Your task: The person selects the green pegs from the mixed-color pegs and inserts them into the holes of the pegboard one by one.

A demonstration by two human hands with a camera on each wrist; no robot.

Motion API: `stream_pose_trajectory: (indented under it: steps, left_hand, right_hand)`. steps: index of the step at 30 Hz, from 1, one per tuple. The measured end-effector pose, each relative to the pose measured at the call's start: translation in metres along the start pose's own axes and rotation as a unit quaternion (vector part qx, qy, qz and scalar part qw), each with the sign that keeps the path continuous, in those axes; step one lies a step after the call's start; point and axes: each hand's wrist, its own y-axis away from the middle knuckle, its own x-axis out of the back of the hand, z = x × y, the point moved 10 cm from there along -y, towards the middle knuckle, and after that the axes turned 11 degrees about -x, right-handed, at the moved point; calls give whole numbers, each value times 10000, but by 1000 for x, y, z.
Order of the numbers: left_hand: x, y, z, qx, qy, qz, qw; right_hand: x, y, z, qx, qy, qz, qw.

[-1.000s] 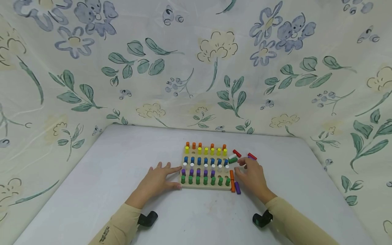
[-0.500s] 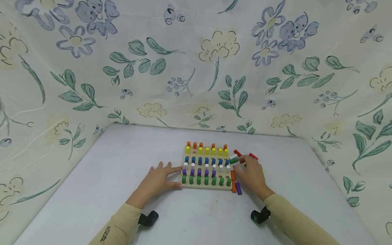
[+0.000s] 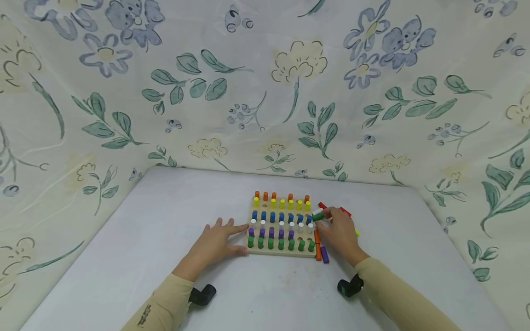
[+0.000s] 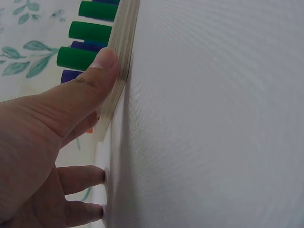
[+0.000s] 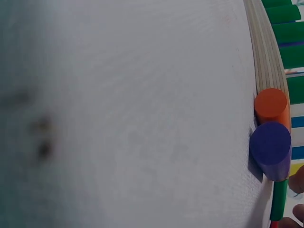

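A wooden pegboard (image 3: 285, 253) holds rows of upright pegs in orange, yellow, blue, white, purple and green. My left hand (image 3: 219, 241) lies at its left side with fingers spread. Its thumb (image 4: 105, 59) touches the board's edge, and the index finger meets the left side. Beyond the right edge, my right hand (image 3: 340, 234) has its thumb and fingertips at a loose green peg (image 3: 318, 217), pinching it as it lies down. The right wrist view shows this green peg (image 5: 279, 199) beside the fingertips, which are partly cut off.
Loose orange pegs (image 3: 317, 246) and a purple peg (image 3: 325, 254) lie along the board's right side. A white peg (image 3: 317, 211) is behind the green one. Red pegs (image 3: 345, 211) lie farther back, and a yellow peg (image 3: 357, 233) shows beside the right hand.
My right fingers have moved in to the left and closed around the loose green peg, which stays lying. The left hand keeps its place at the board. The head view has shifted slightly.
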Motion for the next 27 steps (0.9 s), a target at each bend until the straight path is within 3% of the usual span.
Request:
stream_pose_trajectory:
  steps: [27]
  left_hand:
    - [2,1,2,3,-32,51,10000]
  right_hand:
    - [-7,-8,-3,-128,133,-151,9997]
